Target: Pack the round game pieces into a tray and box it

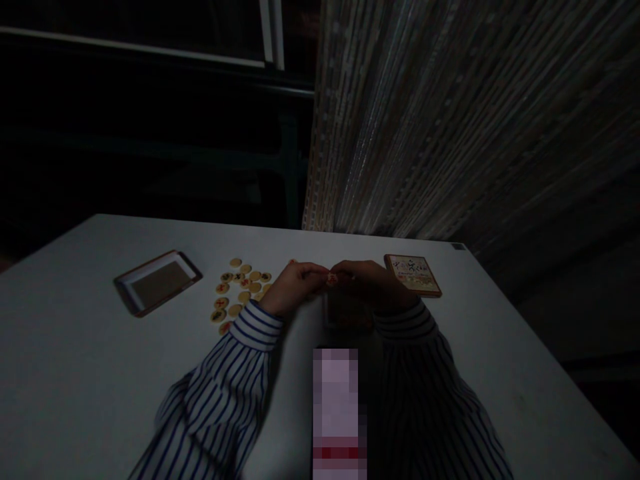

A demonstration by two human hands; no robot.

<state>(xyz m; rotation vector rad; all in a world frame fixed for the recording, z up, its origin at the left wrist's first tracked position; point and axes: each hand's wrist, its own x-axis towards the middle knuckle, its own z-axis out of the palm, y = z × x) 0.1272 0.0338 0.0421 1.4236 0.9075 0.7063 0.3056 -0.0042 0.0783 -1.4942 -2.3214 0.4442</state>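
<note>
My left hand (295, 288) and my right hand (373, 283) meet above the middle of the table, fingertips close together. Between them is a round Chinese chess piece (332, 279) with a red character, and the fingers of both hands are closed on it. Below the hands stands a dark box (347, 315), partly in shadow; what lies in it is hard to see. Left of my left hand, many loose Chinese chess pieces (235, 310) are scattered, some showing red or dark characters and others blank faces. My left hand hides part of them.
An open shallow tray with a brown rim (157, 283) lies on the white table (90, 353) at the left. A flat box with printed characters (414, 275) lies beyond my right hand. A string curtain (400, 120) hangs behind the table's far edge. The room is dim.
</note>
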